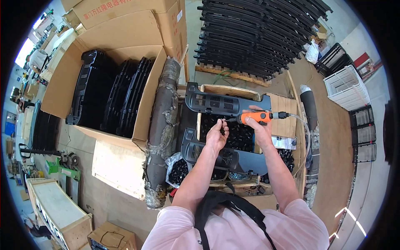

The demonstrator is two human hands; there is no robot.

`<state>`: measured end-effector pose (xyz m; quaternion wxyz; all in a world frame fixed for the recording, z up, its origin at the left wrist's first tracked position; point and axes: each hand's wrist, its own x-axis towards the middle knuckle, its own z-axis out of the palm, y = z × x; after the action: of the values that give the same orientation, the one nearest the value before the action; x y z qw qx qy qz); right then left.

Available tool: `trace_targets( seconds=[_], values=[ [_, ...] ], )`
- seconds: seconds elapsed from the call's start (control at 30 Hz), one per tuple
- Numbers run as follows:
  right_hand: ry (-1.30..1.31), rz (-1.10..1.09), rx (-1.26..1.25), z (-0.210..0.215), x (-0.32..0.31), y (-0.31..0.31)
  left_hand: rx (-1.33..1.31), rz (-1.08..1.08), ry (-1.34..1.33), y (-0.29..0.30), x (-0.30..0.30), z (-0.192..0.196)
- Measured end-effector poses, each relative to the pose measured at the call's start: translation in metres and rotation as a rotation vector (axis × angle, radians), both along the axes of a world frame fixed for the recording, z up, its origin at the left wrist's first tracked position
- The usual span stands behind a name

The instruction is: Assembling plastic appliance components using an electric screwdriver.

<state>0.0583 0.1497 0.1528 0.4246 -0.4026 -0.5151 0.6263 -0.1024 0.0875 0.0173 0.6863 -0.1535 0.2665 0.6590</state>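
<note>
My right hand is wrapped round an orange power screwdriver, which lies level with its tip toward my left hand. A clear hose runs from its right end. My left hand is pinched at the driver's tip; what its fingers hold is too small to make out. Below both hands is a wooden box full of small black parts. Two dark grey plastic panels with slotted vents lie across the bench: the far panel beyond my hands, the near panel under my forearms.
An open cardboard box of black panels stands at left, beside a wrapped roll. Long black parts are stacked on a pallet ahead. Near the roll sits a bag of black parts. White wire racks stand at right.
</note>
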Motion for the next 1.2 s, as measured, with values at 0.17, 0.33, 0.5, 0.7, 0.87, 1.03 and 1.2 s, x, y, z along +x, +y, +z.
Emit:
trace_targets(
  seconds=[0.17, 0.33, 0.5, 0.7, 0.87, 1.03, 1.2],
  values=[
    [-0.020, 0.020, 0.010, -0.001, -0.005, 0.000, 0.038, 0.007, 0.031, 0.002, -0.002, 0.000],
    [-0.041, 0.010, 0.003, -0.001, -0.006, 0.003, 0.031, -0.013, 0.061, 0.003, -0.002, 0.003],
    [-0.061, 0.020, -0.023, 0.003, -0.012, 0.005, 0.102, -0.014, -0.068, -0.001, -0.004, 0.006],
    [-0.090, 0.051, 0.080, -0.005, -0.033, 0.014, -0.010, -0.011, 0.085, 0.004, -0.008, 0.001],
    [-0.156, 0.088, 0.149, -0.005, -0.057, 0.021, -0.217, -0.039, 0.239, 0.017, -0.029, 0.001],
    [-0.223, 0.126, 0.197, -0.006, -0.072, 0.025, -0.296, -0.134, 0.442, 0.031, -0.041, -0.004],
    [-0.277, 0.149, 0.249, -0.007, -0.080, 0.026, -0.278, -0.096, 0.514, 0.035, -0.041, -0.008]
  ],
)
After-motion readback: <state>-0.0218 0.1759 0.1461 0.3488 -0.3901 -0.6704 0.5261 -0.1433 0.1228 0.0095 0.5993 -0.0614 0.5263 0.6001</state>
